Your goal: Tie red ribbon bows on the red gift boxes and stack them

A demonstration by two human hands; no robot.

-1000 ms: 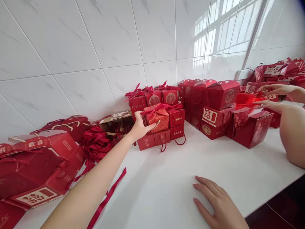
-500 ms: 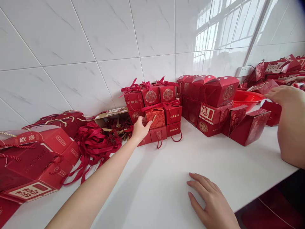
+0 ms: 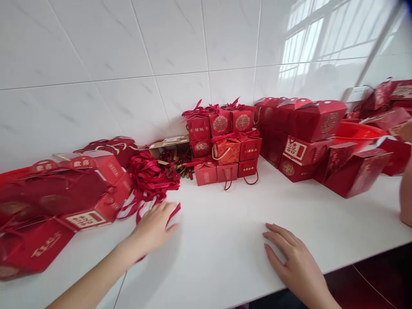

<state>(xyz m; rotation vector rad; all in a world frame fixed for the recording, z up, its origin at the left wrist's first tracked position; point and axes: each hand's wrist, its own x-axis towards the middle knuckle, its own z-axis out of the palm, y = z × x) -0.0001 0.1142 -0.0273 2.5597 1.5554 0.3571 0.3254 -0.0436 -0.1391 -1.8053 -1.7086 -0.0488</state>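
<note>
My left hand [image 3: 155, 227] is over the white table, slightly blurred, with a red ribbon [image 3: 174, 213] pinched in it. One end of that ribbon sticks out past my fingers, and a bit of it shows below my wrist. Just behind this hand lies a tangled pile of red ribbons [image 3: 149, 174], its loose strands trailing forward. My right hand [image 3: 294, 253] rests on the tabletop, fingers spread and holding nothing. Small red gift boxes [image 3: 228, 151] are stacked between and beyond my hands, the upper ones tied with ribbon bows.
Red handled boxes [image 3: 96, 189] crowd the left side. An open carton [image 3: 170, 143] of small items stands behind the ribbons. Larger red boxes [image 3: 318, 120] stand at right, near a red basin [image 3: 363, 132]. Another person's arm [image 3: 406, 193] shows at the right edge.
My left hand has left the stacked gift boxes, come back toward me and now has a ribbon. The view has turned left. My right hand stays on the table.
</note>
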